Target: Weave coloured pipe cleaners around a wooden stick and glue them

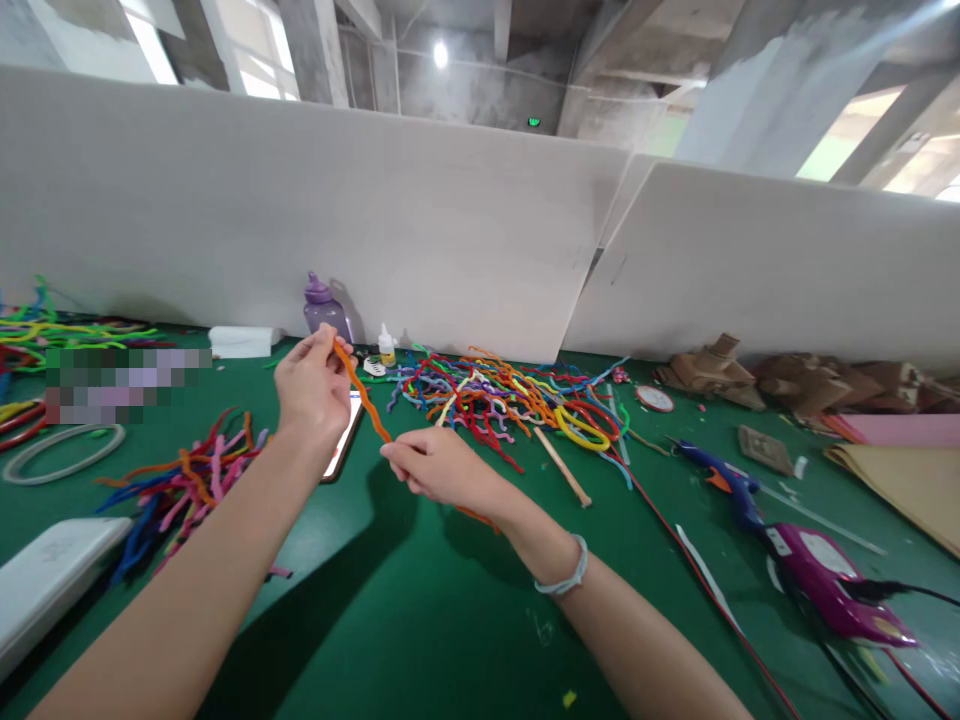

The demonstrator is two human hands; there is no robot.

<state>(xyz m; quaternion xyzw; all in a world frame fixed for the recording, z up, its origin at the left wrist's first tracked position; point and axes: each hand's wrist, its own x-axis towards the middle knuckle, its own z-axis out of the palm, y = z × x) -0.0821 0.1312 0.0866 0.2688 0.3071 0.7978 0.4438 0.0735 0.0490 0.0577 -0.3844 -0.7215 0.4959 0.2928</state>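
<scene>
An orange pipe cleaner (365,397) is stretched between both hands above the green table (420,610). My left hand (311,380) pinches its upper end. Lower and to the right, my right hand (431,465) pinches it too, and the tail hangs out behind that hand. A tangled pile of coloured pipe cleaners (502,395) lies just beyond my right hand. Another bunch of pipe cleaners (184,480) lies left of my left forearm. A wooden stick (562,467) lies to the right of my right hand.
A purple bottle (324,305), a small glue bottle (387,345) and a white box (241,341) stand by the white partition. A phone (343,440) lies under my hands. A blue glue gun (731,485), a purple tool (825,580) and cardboard pieces (787,385) are at right.
</scene>
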